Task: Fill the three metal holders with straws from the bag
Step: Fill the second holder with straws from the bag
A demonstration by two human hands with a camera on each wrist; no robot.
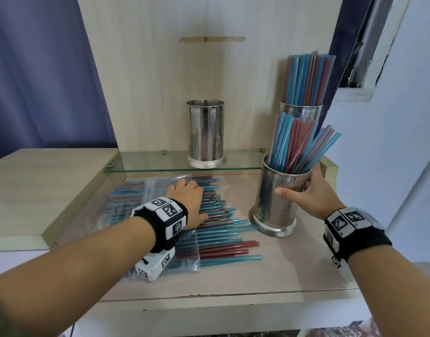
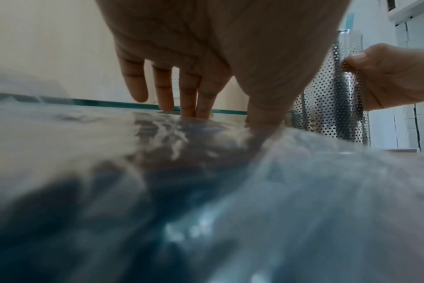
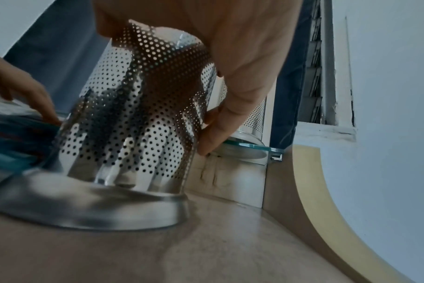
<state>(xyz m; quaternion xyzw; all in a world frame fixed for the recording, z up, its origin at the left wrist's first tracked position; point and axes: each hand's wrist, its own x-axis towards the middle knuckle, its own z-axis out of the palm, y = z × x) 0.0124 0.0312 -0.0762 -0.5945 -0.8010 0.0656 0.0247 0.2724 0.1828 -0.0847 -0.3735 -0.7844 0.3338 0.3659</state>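
Three perforated metal holders are in the head view. One stands empty (image 1: 205, 135) on the glass shelf (image 1: 141, 164). One at the back right (image 1: 301, 111) is packed with blue and red straws. My right hand (image 1: 304, 188) grips the nearest holder (image 1: 274, 205) (image 3: 133, 124), which is partly filled with straws (image 1: 299, 144); its thumb is in front and its fingers (image 3: 220, 122) are behind. My left hand (image 1: 187, 198) (image 2: 220, 116) rests with straight fingers on the clear bag (image 1: 141, 215) (image 2: 109, 143) and on the straws (image 1: 221, 229) spilling from its open end.
The bag and near holder sit on a wooden desk surface (image 1: 294, 271) below the glass shelf. A wooden back panel (image 1: 160, 81) closes the rear. A raised wooden ledge (image 1: 39, 190) runs along the left, and a white wall (image 1: 391, 166) stands to the right.
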